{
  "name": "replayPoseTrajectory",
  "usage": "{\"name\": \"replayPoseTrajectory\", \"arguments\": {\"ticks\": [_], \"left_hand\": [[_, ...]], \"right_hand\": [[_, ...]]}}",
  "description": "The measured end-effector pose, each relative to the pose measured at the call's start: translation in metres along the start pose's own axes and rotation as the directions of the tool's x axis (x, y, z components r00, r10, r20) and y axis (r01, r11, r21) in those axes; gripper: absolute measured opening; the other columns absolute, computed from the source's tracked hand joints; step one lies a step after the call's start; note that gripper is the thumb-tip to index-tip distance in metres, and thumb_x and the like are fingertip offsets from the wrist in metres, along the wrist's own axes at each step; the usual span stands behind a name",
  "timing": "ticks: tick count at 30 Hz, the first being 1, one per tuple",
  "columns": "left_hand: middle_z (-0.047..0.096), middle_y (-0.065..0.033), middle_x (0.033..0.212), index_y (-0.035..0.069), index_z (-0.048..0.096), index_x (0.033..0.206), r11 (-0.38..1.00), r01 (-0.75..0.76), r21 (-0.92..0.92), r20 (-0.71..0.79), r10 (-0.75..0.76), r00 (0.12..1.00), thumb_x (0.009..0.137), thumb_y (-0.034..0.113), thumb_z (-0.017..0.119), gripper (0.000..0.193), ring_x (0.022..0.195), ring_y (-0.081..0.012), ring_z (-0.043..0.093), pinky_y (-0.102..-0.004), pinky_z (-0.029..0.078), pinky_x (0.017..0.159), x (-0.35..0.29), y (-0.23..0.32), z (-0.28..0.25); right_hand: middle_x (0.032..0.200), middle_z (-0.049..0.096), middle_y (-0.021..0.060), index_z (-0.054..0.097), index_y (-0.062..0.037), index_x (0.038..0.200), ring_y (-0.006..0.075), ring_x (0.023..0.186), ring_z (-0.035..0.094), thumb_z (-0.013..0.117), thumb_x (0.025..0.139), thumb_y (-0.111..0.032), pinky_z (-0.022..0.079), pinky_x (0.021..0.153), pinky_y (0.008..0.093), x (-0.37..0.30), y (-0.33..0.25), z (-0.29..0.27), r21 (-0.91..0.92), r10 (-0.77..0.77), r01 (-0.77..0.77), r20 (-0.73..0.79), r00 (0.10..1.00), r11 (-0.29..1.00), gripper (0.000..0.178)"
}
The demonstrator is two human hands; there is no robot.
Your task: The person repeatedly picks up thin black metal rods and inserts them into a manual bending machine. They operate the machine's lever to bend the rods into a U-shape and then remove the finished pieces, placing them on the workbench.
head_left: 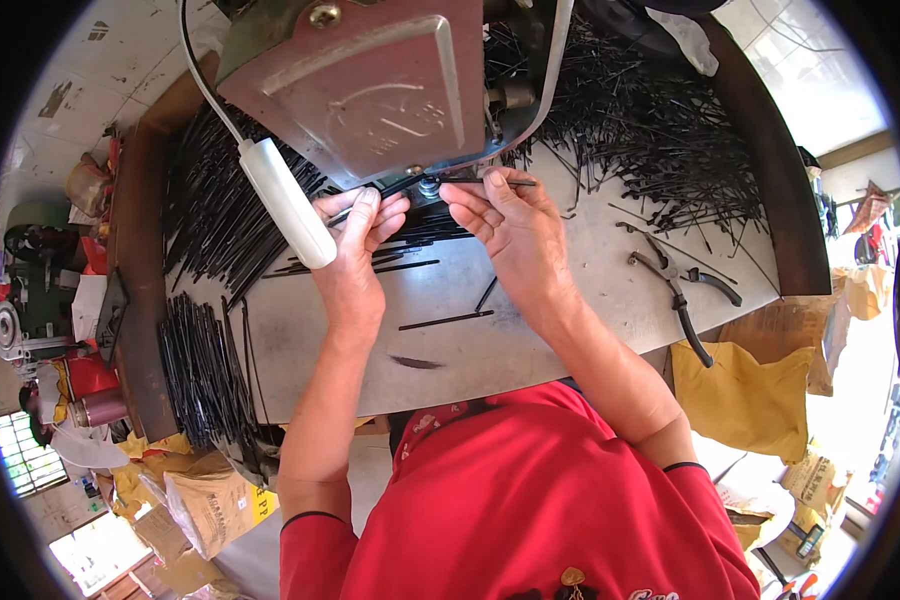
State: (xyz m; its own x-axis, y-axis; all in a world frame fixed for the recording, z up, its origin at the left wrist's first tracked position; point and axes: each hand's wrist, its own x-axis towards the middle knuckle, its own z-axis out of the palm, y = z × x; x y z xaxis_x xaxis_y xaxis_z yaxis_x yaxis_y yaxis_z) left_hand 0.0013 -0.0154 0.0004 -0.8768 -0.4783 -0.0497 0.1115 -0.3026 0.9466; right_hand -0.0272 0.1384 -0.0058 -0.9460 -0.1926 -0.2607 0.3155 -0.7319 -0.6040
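Both my hands are raised beneath the front of a machine with a reddish-brown metal cover [360, 100]. My left hand [358, 235] is closed, pinching a thin black rod [400, 186] between thumb and fingers. My right hand [515, 225] is closed too, its thumb and fingers on another black rod [523, 183] that points outward to the right. The inner ends of the rods come near a small shiny metal part [429, 187] under the machine. Whether they touch it or each other I cannot tell.
A white tube-shaped lamp [288, 203] hangs beside my left hand. Black rods lie in a pile [220, 200] at left, with a bundle [202, 370] nearer me. Thin bent pieces [650, 120] heap at back right. Pliers [673, 285] rest on the metal tabletop [570, 340].
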Motion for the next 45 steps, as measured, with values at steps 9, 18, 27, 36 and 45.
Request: {"name": "replayPoseTrajectory", "arguments": {"ticks": [9,18,27,36,45], "left_hand": [[0.065,-0.0206,0.093,0.0,0.052,0.095,0.995,0.056,-0.078,-0.021,-0.057,0.998,0.09,0.006,0.058,0.01,0.084,-0.0245,0.068,-0.0268,0.059,0.071,-0.007,-0.006,0.005],[0.065,-0.0195,0.094,0.0,0.053,0.095,0.989,0.079,-0.125,-0.087,-0.09,0.992,0.09,0.005,0.058,0.008,0.085,-0.0247,0.068,-0.0265,0.059,0.072,-0.007,-0.007,0.006],[0.065,-0.0197,0.095,0.0,0.054,0.096,0.985,0.08,-0.154,-0.034,-0.086,0.996,0.09,0.005,0.058,0.008,0.086,-0.0244,0.068,-0.0264,0.059,0.073,-0.007,-0.013,0.001],[0.065,-0.0192,0.094,-0.001,0.052,0.096,0.975,0.113,-0.193,-0.062,-0.127,0.99,0.09,0.003,0.057,0.009,0.087,-0.0256,0.068,-0.0267,0.06,0.073,-0.002,-0.007,0.003],[0.066,-0.0187,0.095,0.0,0.056,0.095,0.962,0.156,-0.224,-0.042,-0.169,0.985,0.09,0.004,0.057,0.007,0.088,-0.024,0.068,-0.0263,0.059,0.076,-0.006,-0.015,0.001]], "right_hand": [[0.1,0.063,0.0206,0.045,-0.0031,0.102,0.0266,0.094,0.066,0.052,0.096,-0.017,0.054,0.081,0.0328,-0.005,0.006,0.001,0.004,-0.099,0.1,-0.022,0.995,0.995,0.016],[0.098,0.064,0.0212,0.046,-0.003,0.101,0.0273,0.092,0.067,0.054,0.096,-0.018,0.054,0.081,0.0339,-0.008,0.006,0.004,-0.074,-0.158,0.158,0.01,0.987,0.985,0.018],[0.098,0.064,0.0212,0.046,-0.0024,0.101,0.0272,0.092,0.067,0.053,0.096,-0.018,0.054,0.081,0.0342,-0.005,0.007,0.005,-0.095,-0.187,0.19,0.038,0.982,0.977,0.017],[0.099,0.064,0.0214,0.047,-0.0013,0.1,0.0278,0.092,0.067,0.051,0.096,-0.015,0.054,0.082,0.0348,-0.003,0.002,0.003,-0.148,-0.208,0.224,0.114,0.971,0.963,0.015],[0.099,0.064,0.0213,0.048,-0.0007,0.1,0.0268,0.093,0.067,0.05,0.097,-0.014,0.054,0.082,0.0341,-0.009,0.009,0.007,-0.202,-0.264,0.278,0.091,0.96,0.939,0.014]]}}
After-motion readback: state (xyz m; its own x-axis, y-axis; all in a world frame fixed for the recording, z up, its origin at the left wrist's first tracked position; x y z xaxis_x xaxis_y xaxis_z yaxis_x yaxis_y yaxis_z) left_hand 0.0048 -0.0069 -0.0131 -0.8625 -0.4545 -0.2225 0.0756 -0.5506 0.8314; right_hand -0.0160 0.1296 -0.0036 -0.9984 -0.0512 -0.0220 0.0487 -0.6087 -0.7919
